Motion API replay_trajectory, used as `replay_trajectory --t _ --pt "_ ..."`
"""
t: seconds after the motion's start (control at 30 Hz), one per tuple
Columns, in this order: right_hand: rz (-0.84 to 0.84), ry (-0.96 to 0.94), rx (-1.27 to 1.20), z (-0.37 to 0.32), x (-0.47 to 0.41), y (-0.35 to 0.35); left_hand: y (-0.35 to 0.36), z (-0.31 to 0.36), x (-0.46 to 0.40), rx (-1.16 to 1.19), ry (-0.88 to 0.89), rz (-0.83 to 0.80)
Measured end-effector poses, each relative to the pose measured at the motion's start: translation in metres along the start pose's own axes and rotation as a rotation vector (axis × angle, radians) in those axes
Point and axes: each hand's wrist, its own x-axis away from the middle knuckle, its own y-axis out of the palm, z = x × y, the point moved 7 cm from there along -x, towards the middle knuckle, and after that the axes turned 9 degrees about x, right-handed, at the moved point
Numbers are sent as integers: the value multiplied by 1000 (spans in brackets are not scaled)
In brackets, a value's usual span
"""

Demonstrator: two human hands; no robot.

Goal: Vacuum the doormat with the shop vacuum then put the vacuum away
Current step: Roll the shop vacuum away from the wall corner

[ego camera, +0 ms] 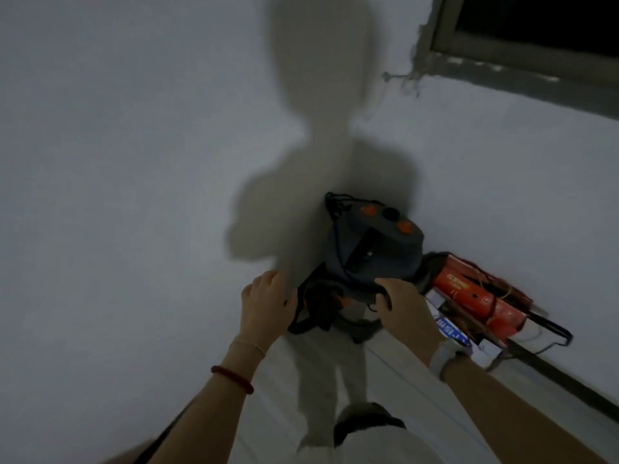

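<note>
The shop vacuum (378,249), dark grey with orange knobs on its lid and a black cord looped at its back, stands in the corner where two white walls meet. Its black hose (318,306) is bundled at its near left side. My right hand (402,303) curls its fingers over the near rim of the vacuum's top. My left hand (268,303) rests against the hose bundle with its fingers loosely apart; what it holds is hidden. No doormat is in view.
Red boxes and a white-and-blue box (475,303) lie stacked on the floor right of the vacuum, against the wall (502,195). A black cable (549,333) trails beside them. A dark window (536,25) sits upper right. My foot (365,420) is below.
</note>
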Motion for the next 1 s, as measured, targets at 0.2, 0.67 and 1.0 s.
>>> replay_trajectory --t 0.2,0.67,1.0 --pt "45 230 -34 38 -92 13 60 11 -133 -56 116 -232" --pt "38 698 -370 101 -238 122 190 -11 -315 106 232 -503" --pt "356 919 -529 112 -267 205 265 -12 -352 199 440 -484"
